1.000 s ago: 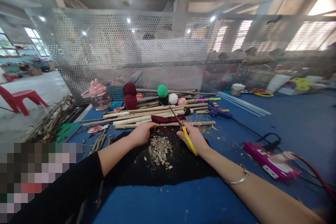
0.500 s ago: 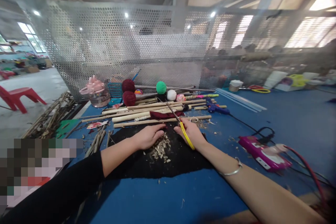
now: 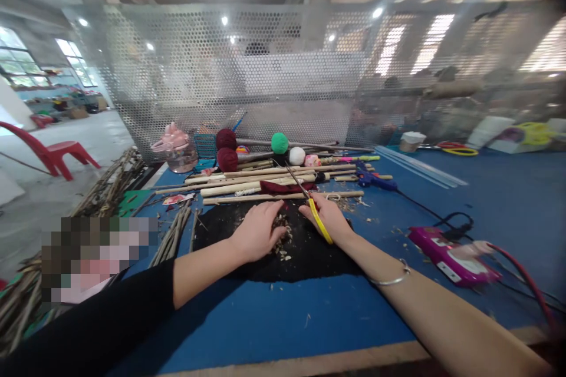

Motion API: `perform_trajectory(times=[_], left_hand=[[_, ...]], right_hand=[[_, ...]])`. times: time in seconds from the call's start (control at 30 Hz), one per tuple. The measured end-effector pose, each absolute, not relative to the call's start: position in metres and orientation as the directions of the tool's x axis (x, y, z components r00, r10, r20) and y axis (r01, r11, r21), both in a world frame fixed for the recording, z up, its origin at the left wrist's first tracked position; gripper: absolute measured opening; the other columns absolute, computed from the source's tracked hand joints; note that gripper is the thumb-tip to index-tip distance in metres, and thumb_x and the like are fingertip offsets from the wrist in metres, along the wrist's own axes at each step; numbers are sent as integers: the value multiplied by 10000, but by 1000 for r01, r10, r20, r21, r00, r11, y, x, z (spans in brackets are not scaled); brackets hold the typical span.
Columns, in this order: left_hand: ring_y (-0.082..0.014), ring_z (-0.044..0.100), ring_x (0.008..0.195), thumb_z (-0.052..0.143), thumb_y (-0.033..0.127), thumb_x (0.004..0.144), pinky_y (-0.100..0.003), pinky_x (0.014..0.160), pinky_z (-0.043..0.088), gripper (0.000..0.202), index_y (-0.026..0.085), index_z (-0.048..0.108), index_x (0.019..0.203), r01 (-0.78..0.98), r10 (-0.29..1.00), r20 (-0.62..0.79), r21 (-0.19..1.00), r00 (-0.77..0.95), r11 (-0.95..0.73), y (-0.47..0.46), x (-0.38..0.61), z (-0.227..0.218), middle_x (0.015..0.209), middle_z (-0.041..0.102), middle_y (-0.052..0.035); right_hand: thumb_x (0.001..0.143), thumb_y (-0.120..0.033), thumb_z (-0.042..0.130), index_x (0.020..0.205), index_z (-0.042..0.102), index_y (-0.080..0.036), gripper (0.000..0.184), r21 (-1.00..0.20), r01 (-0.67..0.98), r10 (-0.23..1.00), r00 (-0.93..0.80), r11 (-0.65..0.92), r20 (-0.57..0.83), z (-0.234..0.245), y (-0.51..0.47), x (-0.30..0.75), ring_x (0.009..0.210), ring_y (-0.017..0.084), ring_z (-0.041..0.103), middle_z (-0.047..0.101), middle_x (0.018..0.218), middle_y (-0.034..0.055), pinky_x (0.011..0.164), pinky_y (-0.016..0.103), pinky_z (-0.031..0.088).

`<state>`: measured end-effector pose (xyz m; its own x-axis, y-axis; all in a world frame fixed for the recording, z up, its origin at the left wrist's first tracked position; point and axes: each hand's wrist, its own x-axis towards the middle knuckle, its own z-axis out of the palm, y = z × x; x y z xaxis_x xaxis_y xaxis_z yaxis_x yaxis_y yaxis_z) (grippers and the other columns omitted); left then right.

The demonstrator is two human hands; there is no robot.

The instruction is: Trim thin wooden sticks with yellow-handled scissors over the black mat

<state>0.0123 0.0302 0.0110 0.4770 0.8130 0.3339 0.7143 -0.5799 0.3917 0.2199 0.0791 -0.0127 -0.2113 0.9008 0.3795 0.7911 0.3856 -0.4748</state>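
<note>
My left hand (image 3: 259, 230) lies palm down with its fingers stretched out, over a small heap of pale wood shavings (image 3: 283, 254). Part of the heap is hidden under the fingers. Beneath both is a black cloth (image 3: 309, 262). In my right hand (image 3: 332, 221) is a pair of scissors with yellow handles (image 3: 320, 224); the blades point away, toward the sticks. That hand hovers at or rests on the cloth's right part; contact cannot be told. Just beyond the cloth lies a long peeled stick (image 3: 283, 197).
Behind lie more sticks (image 3: 260, 185), dark red yarn balls (image 3: 226, 140), a green ball (image 3: 279, 143) and a blue glue gun (image 3: 375, 180). A magenta power strip (image 3: 451, 256) with cables sits right. Thin twigs (image 3: 172, 238) lie left. A perforated metal screen (image 3: 177, 70) stands behind the table.
My left hand has slid onto the shavings and covers more of them. The right hand keeps hold of the scissors. The whole view has swung a little to the left.
</note>
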Motion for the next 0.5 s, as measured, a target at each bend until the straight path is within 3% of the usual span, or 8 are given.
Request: perform_trajectory(times=[0.1,0.17,0.3,0.43,0.5], left_hand=[[-200,399,1141,494,312,752,-317,969,297,523,172,390,1245,735,805,282,331,522,-592,22,-2,34,1251,448,-95],[-199,452,1090,474,290,757,-306,938,320,439,179,468,1182,821,864,202,273,461,-502,23,-23,52,1193,507,-86],[-224,566,894,566,239,659,-305,814,393,292,187,628,940,978,977,-76,88,198,-191,31,-83,79,905,643,-84],[-215,592,720,640,139,510,-282,734,415,69,189,631,556,1000,901,-433,0,-18,20,19,-132,71,530,601,-35],[-235,595,711,665,136,472,-294,719,419,83,186,601,489,997,912,-404,9,-68,78,7,-145,60,462,560,-41]], right_hand=[[752,-494,424,752,456,-210,286,-457,799,898,-222,391,380,-15,80,220,592,165,500,528,617,14,536,236,316],[755,-511,413,737,450,-210,304,-443,805,896,-230,394,379,-15,80,220,590,165,501,529,620,15,540,239,320],[755,-506,414,730,439,-211,297,-431,813,896,-231,392,379,-14,79,220,583,163,505,534,617,12,542,239,324],[751,-505,412,724,455,-206,303,-406,822,888,-236,399,395,-15,80,222,582,166,512,545,628,25,542,243,325],[752,-510,409,731,468,-207,310,-391,820,883,-263,417,390,-16,81,222,586,170,518,546,623,24,544,245,327]])
